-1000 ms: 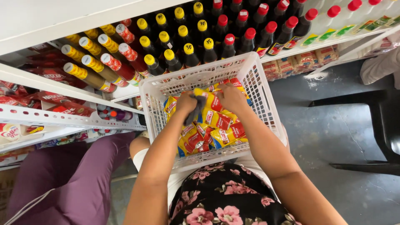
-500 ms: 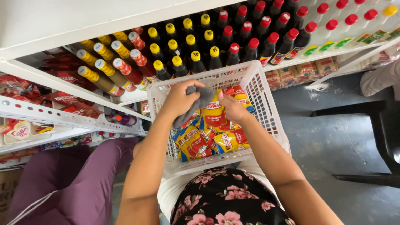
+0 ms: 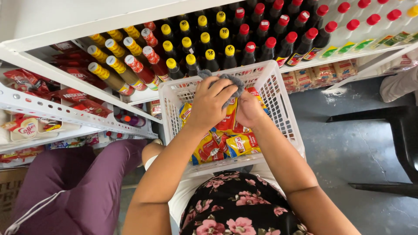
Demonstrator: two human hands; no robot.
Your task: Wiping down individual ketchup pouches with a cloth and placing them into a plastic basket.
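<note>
- Far left of the hands, perforated white metal shelves [image 3: 65,114] carry soft red sachets [image 3: 82,102], lying flat.
- Up and left of the hands, glass sauce bottles [image 3: 130,65] with yellow and red caps stand packed in rows, caps outward for easy picking.
- The left hand [image 3: 210,104] is curled shut, pinching a crumpled grey cloth [image 3: 226,82] and pressing it against a packet.
- The right hand [image 3: 249,109] is closed around a glossy red-and-yellow packet [image 3: 228,117], steadying it upright over the basket.
- Beneath both hands, a white plastic lattice basket [image 3: 278,109] rests on the lap, holding more packets.
- Right, a dark chair [image 3: 392,130] on a grey floor.
</note>
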